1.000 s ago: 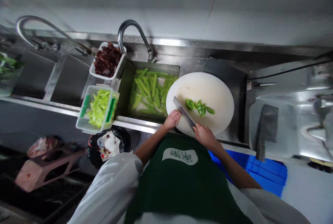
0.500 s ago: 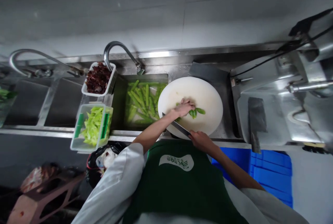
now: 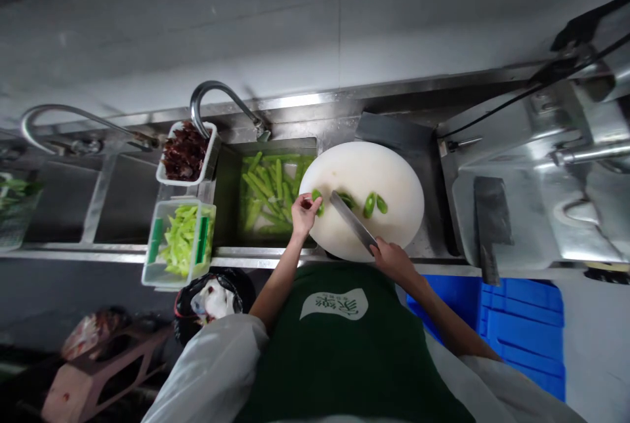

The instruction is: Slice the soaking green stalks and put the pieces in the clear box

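A round white cutting board [image 3: 364, 161] lies beside the sink. At its left edge my left hand [image 3: 305, 213] pinches a green vegetable piece [image 3: 317, 197] between thumb and fingers. My right hand [image 3: 392, 259] is closed round the handle of a knife [image 3: 355, 223], whose blade slants up and left over the board. Near the blade's tip lies a dark green piece [image 3: 347, 199], partly hidden by the blade. Two more green pieces [image 3: 370, 204] rest on the board's right half.
Long green vegetables [image 3: 268, 190] soak in the sink left of the board. Farther left stand a tub of dark red leaves [image 3: 184, 153] and a container of cut light-green pieces [image 3: 180, 239]. A cleaver [image 3: 492, 213] lies at right. A faucet [image 3: 226, 87] arches behind.
My left hand has moved left from mid-board to the board's edge and now pinches a green piece. The knife has shifted right and up, and the other pieces show more openly.
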The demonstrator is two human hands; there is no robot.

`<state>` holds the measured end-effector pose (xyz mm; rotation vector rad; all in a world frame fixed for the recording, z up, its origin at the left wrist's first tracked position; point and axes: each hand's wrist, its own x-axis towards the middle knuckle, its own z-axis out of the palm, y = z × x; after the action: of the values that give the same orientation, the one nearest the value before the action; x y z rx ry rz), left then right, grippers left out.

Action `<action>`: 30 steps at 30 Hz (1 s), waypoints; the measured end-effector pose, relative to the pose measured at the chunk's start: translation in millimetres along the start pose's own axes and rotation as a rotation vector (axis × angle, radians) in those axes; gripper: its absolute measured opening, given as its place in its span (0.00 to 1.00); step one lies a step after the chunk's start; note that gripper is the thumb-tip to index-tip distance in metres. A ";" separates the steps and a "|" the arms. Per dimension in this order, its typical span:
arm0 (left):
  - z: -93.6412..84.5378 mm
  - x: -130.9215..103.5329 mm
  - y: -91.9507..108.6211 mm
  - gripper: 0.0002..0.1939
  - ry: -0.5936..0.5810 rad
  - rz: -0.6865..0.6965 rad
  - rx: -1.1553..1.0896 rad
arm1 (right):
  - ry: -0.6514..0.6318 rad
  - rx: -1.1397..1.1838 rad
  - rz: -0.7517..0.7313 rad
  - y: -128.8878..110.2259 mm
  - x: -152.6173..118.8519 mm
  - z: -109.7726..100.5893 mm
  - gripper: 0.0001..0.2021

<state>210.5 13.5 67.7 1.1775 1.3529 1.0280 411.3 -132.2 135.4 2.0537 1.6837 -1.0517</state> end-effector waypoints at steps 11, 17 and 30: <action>2.0 -41.2 -52.8 0.13 -0.098 0.378 0.447 | -0.008 -0.163 -0.085 -22.1 4.7 7.4 0.17; 0.8 -34.2 -67.4 0.14 -0.216 0.525 0.568 | -0.033 -0.195 -0.093 -24.2 -7.2 -0.3 0.18; -0.2 -38.1 -76.2 0.15 -0.205 0.599 0.506 | -0.031 -0.224 -0.110 -44.8 -1.9 -7.8 0.17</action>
<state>201.7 -36.0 -1.1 2.0956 1.1470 0.9498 372.1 -116.2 152.1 1.8155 1.8253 -0.8766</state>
